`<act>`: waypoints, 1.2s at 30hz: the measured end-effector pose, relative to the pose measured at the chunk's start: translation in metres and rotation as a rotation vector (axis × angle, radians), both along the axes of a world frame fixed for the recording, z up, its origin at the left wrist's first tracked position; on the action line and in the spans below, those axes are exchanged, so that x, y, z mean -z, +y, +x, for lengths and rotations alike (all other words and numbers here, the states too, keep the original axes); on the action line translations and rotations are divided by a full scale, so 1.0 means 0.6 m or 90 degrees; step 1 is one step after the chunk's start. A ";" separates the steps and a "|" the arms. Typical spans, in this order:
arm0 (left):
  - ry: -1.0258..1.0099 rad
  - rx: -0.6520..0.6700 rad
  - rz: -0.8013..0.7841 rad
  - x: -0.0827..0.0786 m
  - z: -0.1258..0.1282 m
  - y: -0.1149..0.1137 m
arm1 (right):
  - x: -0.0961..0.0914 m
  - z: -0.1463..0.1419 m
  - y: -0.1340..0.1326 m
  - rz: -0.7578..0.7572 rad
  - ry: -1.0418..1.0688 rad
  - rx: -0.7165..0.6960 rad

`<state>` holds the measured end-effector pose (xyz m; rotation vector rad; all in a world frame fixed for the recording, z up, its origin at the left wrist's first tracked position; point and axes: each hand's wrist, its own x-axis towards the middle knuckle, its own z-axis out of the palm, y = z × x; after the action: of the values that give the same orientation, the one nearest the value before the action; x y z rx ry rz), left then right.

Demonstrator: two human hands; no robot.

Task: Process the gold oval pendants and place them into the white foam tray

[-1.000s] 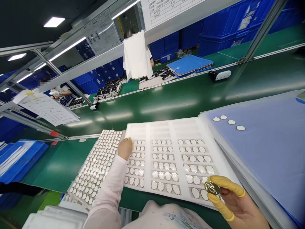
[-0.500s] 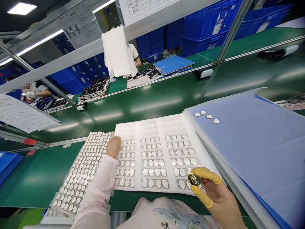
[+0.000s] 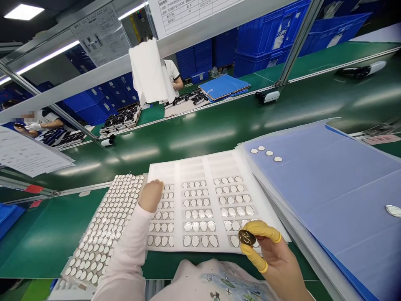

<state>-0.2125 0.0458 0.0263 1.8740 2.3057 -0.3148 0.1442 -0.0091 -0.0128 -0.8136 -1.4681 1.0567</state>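
Observation:
My right hand, with yellow finger cots on the thumb and forefinger, pinches a dark oval badge by its edge. Gold script shows on the badge's face. It is held above the lower right of a white foam tray, whose rows of pockets hold many pale oval badges. Over the tray's upper left is my left hand, back toward me, fingers curled inward; a yellow cot shows at one fingertip. What those fingers hold, if anything, is hidden.
Left of the tray lies a sheet packed with pale ovals. A blue-covered stack on the right carries several loose ovals. Behind runs a green belt carrying small white-and-black parts. Other people sit across it.
My left hand has shifted slightly right across the tray's left column. My right hand still holds the dark badge, turned a little. The view has shifted slightly, bringing another oval into sight at right.

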 end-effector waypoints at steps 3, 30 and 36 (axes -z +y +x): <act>-0.180 0.093 0.048 -0.025 0.083 -0.034 | 0.003 -0.009 -0.003 0.009 0.020 0.024; -1.082 0.032 -0.149 -0.021 0.280 -0.081 | -0.004 -0.011 -0.021 0.094 -0.032 0.090; -0.847 0.335 0.200 0.003 0.275 -0.094 | -0.007 -0.019 -0.025 0.049 -0.002 0.106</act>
<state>-0.0474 -0.0103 0.0248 1.8249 0.9829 0.9920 0.1326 -0.0242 -0.0089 -0.8666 -1.4093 0.8688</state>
